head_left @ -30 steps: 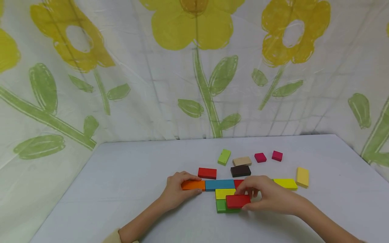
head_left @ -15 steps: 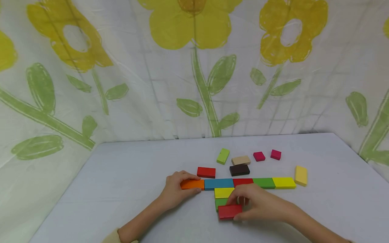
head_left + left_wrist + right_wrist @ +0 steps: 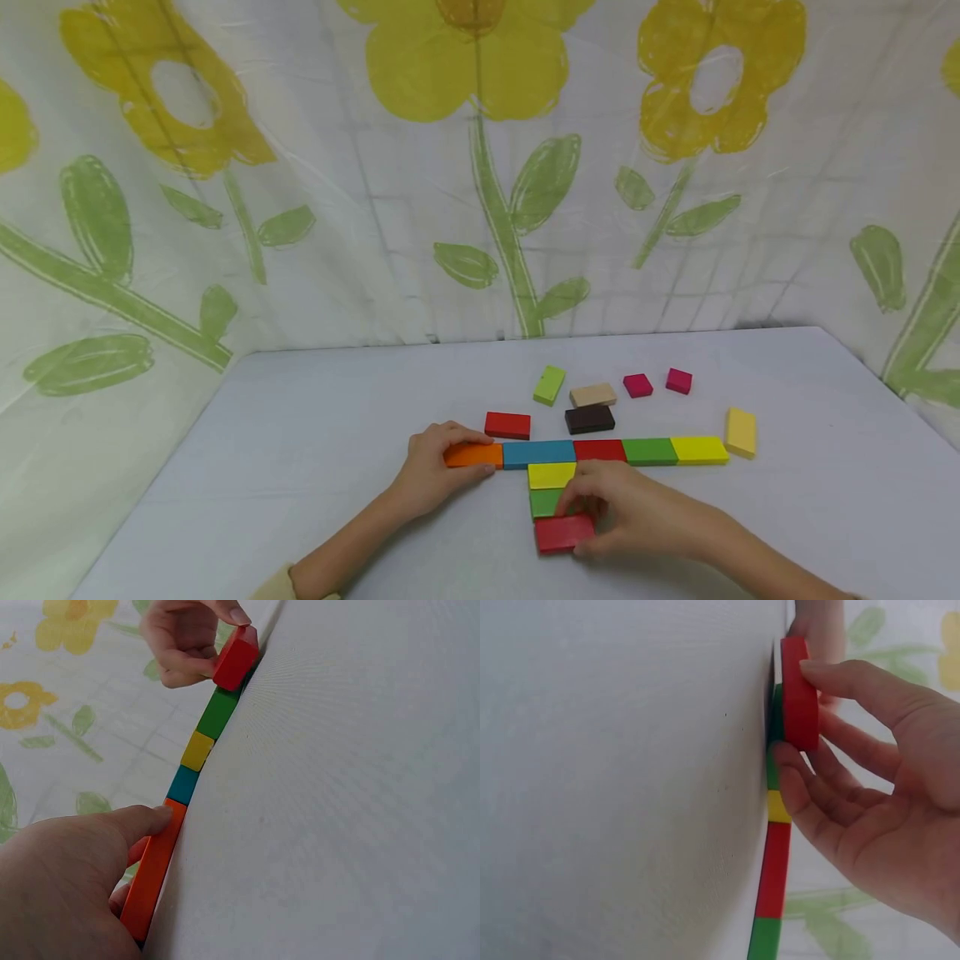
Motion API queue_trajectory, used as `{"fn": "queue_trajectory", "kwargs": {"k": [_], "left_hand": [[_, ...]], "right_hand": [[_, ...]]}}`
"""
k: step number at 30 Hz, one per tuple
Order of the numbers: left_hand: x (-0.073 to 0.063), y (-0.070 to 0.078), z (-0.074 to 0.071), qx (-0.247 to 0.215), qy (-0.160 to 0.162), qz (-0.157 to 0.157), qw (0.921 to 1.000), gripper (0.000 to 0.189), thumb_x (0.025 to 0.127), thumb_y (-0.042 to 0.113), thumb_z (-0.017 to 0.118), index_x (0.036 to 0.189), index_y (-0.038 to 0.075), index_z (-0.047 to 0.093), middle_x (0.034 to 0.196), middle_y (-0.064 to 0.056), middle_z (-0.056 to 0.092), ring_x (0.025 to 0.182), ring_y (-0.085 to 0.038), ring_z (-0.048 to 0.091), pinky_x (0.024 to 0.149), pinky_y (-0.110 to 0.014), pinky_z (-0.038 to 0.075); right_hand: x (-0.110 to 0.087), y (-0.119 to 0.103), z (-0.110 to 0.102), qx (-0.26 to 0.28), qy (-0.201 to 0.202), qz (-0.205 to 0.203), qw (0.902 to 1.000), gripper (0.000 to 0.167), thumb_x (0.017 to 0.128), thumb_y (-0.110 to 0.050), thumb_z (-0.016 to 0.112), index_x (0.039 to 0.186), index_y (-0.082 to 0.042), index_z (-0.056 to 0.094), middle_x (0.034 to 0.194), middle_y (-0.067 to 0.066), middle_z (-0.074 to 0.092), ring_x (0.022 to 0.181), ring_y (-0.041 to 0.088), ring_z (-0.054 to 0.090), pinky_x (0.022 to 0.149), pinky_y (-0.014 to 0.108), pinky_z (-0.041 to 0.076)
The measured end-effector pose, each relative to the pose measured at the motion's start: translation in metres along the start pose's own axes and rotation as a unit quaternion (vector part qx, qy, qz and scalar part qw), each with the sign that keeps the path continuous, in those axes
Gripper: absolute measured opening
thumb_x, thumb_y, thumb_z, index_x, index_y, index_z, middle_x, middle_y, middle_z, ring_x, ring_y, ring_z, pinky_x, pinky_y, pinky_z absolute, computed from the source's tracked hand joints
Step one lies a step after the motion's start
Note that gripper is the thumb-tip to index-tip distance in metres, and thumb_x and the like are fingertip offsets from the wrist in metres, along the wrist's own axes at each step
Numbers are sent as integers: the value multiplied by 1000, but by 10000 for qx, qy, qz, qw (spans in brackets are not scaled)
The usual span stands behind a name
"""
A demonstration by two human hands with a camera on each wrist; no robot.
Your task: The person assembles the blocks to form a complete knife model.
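Observation:
My left hand [image 3: 435, 467] holds the orange block [image 3: 474, 455] at the row's left end, thumb on the near side and fingers on the far side. My right hand [image 3: 637, 510] pinches a red block [image 3: 561, 534] by thumb and fingers, at the near end of a short column. In that column lie a yellow block [image 3: 552, 476] and a green block [image 3: 545, 502], the latter partly behind my fingers. Whether the held red block touches the table cannot be told. Rightward from the orange block run a blue block [image 3: 538, 454], red block [image 3: 600, 450], green block [image 3: 650, 452] and yellow block [image 3: 699, 450].
Behind the row lie loose blocks: red [image 3: 507, 425], dark brown [image 3: 589, 419], tan [image 3: 592, 395], lime green [image 3: 549, 385] and two small magenta ones [image 3: 637, 385]. A pale yellow block [image 3: 741, 432] stands off the row's right end. A flowered curtain hangs behind the white table [image 3: 337, 400].
My right hand has carried the red block toward me and slightly left, from over the column's yellow and green blocks to its near end. My left hand has stayed on the orange block.

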State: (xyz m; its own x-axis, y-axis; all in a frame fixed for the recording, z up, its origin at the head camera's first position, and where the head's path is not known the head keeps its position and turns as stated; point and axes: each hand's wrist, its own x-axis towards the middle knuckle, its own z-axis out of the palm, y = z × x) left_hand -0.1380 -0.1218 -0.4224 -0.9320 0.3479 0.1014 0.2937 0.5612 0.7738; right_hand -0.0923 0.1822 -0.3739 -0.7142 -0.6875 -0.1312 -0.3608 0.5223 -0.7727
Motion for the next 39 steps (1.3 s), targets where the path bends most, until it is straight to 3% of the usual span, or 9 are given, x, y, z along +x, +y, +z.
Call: {"fn": "queue_trajectory", "kwargs": {"k": [12,39], "left_hand": [[0,0,0,-26,4,-18,10000,28,90,29,85,117,25,80,117,6,72,115,-20,57,96,-48,35],[-1,1,-1,-55,8,6,10000,29,90,29,85,118,24,80,117,5,72,114,-20,57,96,-48,35]], "right_hand": [[0,0,3,-156,-96,74,9998,29,87,-26,88,111,-30,73,101,-16,58,89,2,57,75,21,54],[5,5,4,126,-41,35,9999,32,86,-27,89,111,-27,70,93,-13,59,84,4,59,71,21,54]]}}
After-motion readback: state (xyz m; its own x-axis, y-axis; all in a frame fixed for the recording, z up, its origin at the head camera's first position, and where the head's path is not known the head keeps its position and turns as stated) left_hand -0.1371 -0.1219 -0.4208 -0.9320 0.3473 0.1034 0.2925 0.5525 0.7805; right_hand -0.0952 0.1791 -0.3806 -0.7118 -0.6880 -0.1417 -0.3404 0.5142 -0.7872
